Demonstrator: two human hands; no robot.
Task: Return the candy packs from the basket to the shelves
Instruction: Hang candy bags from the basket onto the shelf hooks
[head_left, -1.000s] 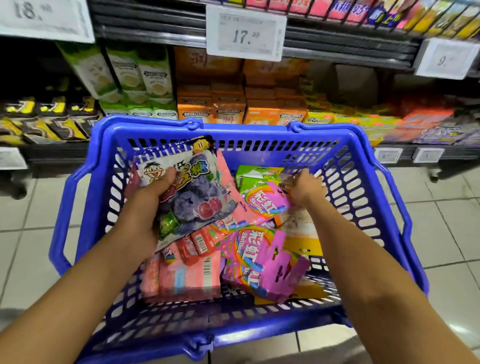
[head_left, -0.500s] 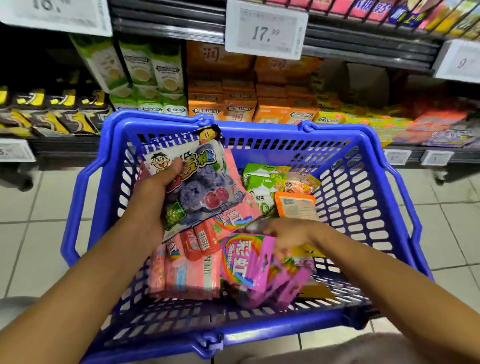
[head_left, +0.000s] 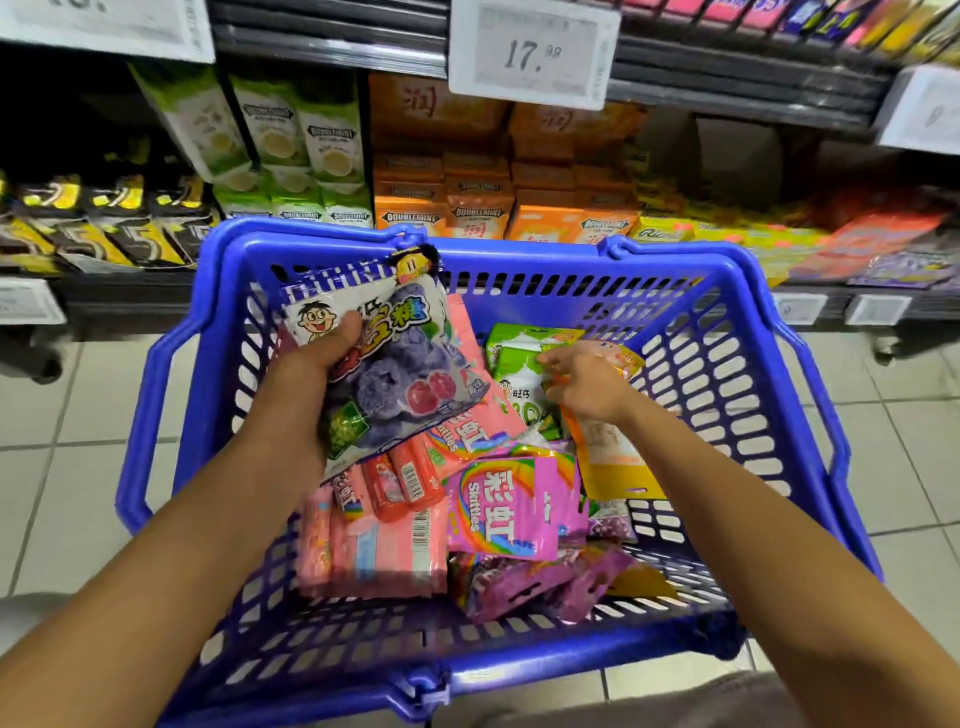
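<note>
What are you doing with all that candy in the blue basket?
A person is sorting candy packs in a blue basket in front of store shelves. The left hand holds a purple gummy bag above the pile. The right hand reaches for a green pack near the back of the basket. Pink and purple Skittles packs lie in the basket, not yet shelved.

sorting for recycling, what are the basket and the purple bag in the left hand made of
Basket: looks like rigid moulded plastic, blue, slotted walls, slight sheen.
Purple bag, gripped by the left hand: seems thin glossy plastic film, going by its creases and glare; any foil lining can't be told.
</note>
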